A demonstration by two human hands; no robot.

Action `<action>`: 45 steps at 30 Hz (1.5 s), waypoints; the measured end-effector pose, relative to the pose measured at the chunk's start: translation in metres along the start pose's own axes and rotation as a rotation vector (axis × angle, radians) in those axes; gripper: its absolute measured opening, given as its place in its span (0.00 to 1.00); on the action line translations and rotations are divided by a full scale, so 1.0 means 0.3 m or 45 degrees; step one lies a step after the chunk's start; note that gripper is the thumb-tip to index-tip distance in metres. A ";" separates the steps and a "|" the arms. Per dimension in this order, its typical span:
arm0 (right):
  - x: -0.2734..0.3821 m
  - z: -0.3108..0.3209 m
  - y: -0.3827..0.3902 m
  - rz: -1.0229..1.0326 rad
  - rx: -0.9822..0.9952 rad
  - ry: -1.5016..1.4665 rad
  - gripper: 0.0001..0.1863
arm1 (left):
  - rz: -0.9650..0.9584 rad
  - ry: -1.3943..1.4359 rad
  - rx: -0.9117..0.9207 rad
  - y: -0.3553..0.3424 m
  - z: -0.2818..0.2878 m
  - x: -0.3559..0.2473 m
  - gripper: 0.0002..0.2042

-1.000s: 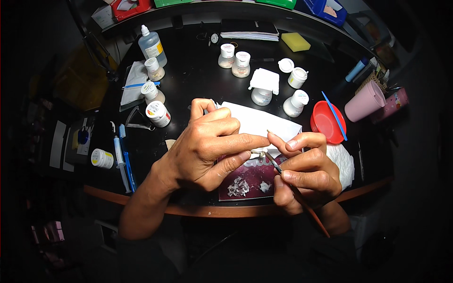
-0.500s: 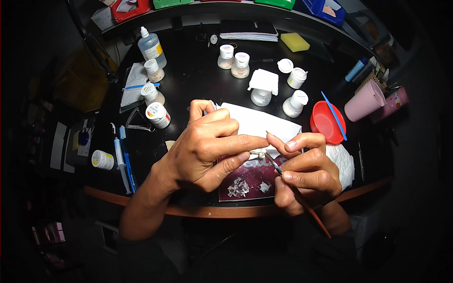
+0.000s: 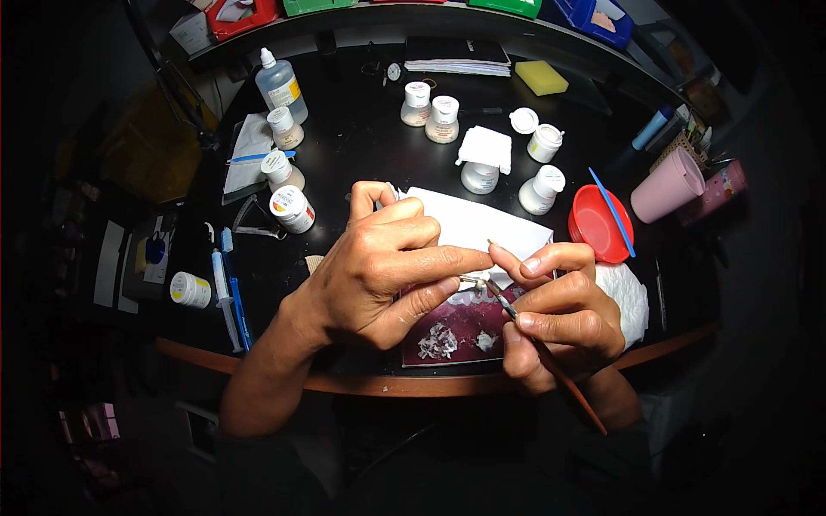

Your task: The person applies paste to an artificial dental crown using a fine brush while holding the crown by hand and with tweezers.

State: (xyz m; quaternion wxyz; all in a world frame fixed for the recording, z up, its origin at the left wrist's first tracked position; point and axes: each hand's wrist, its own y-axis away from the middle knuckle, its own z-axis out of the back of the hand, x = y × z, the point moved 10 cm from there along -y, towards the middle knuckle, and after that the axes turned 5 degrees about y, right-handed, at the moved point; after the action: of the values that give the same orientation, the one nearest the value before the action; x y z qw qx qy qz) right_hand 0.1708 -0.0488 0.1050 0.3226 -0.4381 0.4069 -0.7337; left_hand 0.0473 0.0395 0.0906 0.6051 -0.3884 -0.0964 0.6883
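Note:
My left hand (image 3: 379,262) is closed with thumb and index finger on a thin metal holder (image 3: 467,279), mostly hidden by the fingers. At the holder's tip is a small white tooth-shaped piece (image 3: 481,283). My right hand (image 3: 568,314) pinches a fine brush (image 3: 564,376) with a reddish-brown handle that slants down to the right. Its dark tip is right beside the white piece; whether they touch is too small to tell. Below the hands lies a maroon pad (image 3: 413,355) with white crumpled scraps (image 3: 438,341), partly under a white sheet (image 3: 495,225).
White-capped jars (image 3: 292,209) stand left, and another covered with white tissue (image 3: 482,155) stands behind the sheet. A red bowl (image 3: 589,215) with a blue stick (image 3: 613,211) sits right, near a pink cup (image 3: 667,185). A syringe (image 3: 222,292) lies left; a yellow sponge (image 3: 542,77) lies far back.
The whole view has shifted very slightly. Both hands keep nearly the same pose, with the brush tip still close beside the small white piece.

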 end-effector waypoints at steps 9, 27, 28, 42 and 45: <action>-0.002 0.006 -0.001 -0.011 -0.008 -0.007 0.14 | -0.009 0.006 -0.008 -0.005 0.003 -0.004 0.18; -0.004 0.000 -0.003 -0.027 0.003 -0.038 0.14 | -0.010 -0.010 -0.005 0.000 0.004 -0.001 0.19; -0.002 -0.002 -0.005 -0.023 0.018 -0.034 0.14 | -0.012 -0.011 -0.002 -0.002 0.004 -0.002 0.18; -0.002 -0.003 -0.001 -0.046 0.021 -0.038 0.14 | -0.003 0.010 -0.023 -0.002 0.008 -0.004 0.15; -0.004 -0.002 0.001 -0.045 0.010 -0.048 0.14 | -0.006 -0.012 0.004 -0.001 0.000 -0.002 0.19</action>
State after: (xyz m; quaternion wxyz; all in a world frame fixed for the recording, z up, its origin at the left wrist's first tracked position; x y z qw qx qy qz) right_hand 0.1708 -0.0478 0.1041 0.3189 -0.4576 0.3902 -0.7325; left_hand 0.0475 0.0391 0.0909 0.6069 -0.3839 -0.0990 0.6889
